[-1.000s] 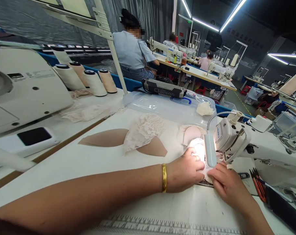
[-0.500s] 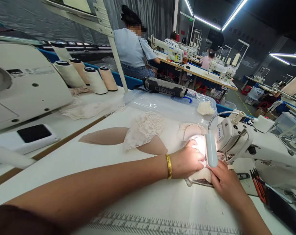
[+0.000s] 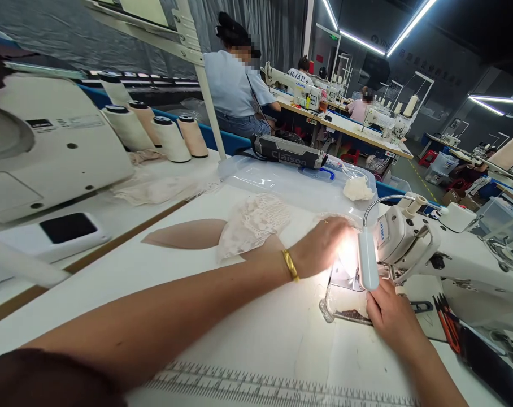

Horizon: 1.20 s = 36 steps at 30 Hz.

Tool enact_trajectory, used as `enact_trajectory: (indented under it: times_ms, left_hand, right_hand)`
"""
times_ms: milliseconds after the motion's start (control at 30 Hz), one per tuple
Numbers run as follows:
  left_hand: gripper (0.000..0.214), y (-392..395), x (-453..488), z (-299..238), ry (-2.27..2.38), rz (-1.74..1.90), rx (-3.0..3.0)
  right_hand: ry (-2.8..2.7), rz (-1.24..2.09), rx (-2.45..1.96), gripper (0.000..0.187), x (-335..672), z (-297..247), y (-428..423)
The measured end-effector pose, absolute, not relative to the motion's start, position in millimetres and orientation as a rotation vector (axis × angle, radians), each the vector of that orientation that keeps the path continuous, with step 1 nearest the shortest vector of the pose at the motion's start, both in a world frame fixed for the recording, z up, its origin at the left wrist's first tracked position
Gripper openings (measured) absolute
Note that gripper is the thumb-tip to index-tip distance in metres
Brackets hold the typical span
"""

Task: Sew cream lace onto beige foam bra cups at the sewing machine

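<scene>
My left hand (image 3: 320,244), with a gold bangle on its wrist, reaches forward beside the lamp (image 3: 368,261) of the white sewing machine (image 3: 451,257). Its fingertips vanish in the lamp's glare, over a pale fabric piece. My right hand (image 3: 390,319) lies on the machine bed by the needle. Its fingers are bent and pressed together on the right end of a lace-edged piece (image 3: 343,311) that lies on the plate. A white lace piece (image 3: 252,223) covers beige fabric cups (image 3: 184,234) just left of my left wrist.
A clear plastic box (image 3: 282,183) with a black device (image 3: 288,154) on it stands behind. Thread cones (image 3: 172,138) and another machine (image 3: 48,152) are at the left. Red-handled scissors (image 3: 447,319) lie right of the needle. A person in blue (image 3: 235,85) sits ahead.
My left hand has slid forward and away from me, off the plate and into the lamp's glare. The plate and the lace-edged piece now show. My right hand has barely moved.
</scene>
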<state>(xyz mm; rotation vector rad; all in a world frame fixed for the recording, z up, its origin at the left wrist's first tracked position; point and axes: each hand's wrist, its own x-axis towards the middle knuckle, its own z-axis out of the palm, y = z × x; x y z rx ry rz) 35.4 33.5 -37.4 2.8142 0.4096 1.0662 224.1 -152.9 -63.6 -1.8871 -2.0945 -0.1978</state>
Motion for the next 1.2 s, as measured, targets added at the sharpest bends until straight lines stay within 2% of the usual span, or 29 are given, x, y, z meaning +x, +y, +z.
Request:
enact_trajectory:
  times_ms: [67, 200, 300, 367, 467, 633, 1200]
  left_hand:
    - [0.038, 47.1, 27.7, -33.3, 0.615, 0.941, 2.837]
    - [0.011, 55.8, 10.5, -34.0, 0.663, 0.584, 2.986]
    - [0.028, 41.2, 7.5, -38.4, 0.444, 0.398, 3.054]
    - [0.024, 26.7, 11.9, -42.4, 0.231, 0.32, 3.038]
    - [0.009, 7.7, 23.0, -49.6, 0.044, 0.433, 2.983]
    - [0.014, -5.5, 34.9, -55.7, 0.065, 0.604, 2.987]
    - [0.019, -26.4, 49.1, -59.1, 0.26, 0.609, 3.078]
  right_hand:
    - [-2.092, -0.194, -1.893, 0.025, 225.3, -66.2, -153.5]
    - [-2.119, -0.216, -1.896, 0.026, 226.2, -68.3, -153.5]
    - [-2.128, -0.244, -1.902, 0.024, 225.8, -67.3, -153.4]
    - [-2.13, -0.252, -1.895, 0.024, 225.4, -66.5, -153.4]
    - [-2.123, -0.272, -1.865, 0.023, 225.2, -66.2, -152.9]
    - [-2.126, -0.249, -1.861, 0.022, 225.6, -65.9, -152.5]
    - [-2.103, -0.164, -1.916, 0.025, 226.6, -68.6, -153.5]
